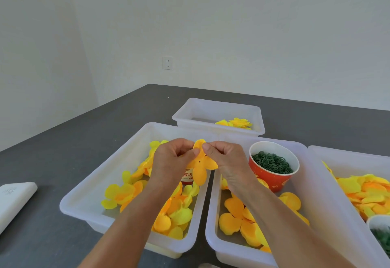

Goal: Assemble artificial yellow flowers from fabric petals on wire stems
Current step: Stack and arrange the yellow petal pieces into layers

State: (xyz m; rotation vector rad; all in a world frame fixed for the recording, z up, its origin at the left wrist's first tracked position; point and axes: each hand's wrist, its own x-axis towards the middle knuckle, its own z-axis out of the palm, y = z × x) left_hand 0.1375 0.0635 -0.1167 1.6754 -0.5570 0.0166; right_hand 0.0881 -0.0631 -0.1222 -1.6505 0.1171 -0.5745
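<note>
An orange-yellow fabric petal piece [200, 167] with small holes near its centre hangs between my two hands, above the gap between two white bins. My left hand [173, 160] pinches its upper left edge with thumb and fingers. My right hand [225, 158] pinches its upper right edge. No wire stem is visible in either hand. Loose yellow and orange petals [177, 215] lie in the left bin [84, 200]. More orange petals [238, 219] lie in the middle bin [213, 238].
A red paper cup [272, 175] full of small green rings stands in the middle bin. A far bin [190, 113] holds finished yellow flowers [238, 122]. A right bin [316, 151] holds petals [367, 194] and another cup [379, 223]. A white object [14, 200] lies at left on the dark table [63, 145].
</note>
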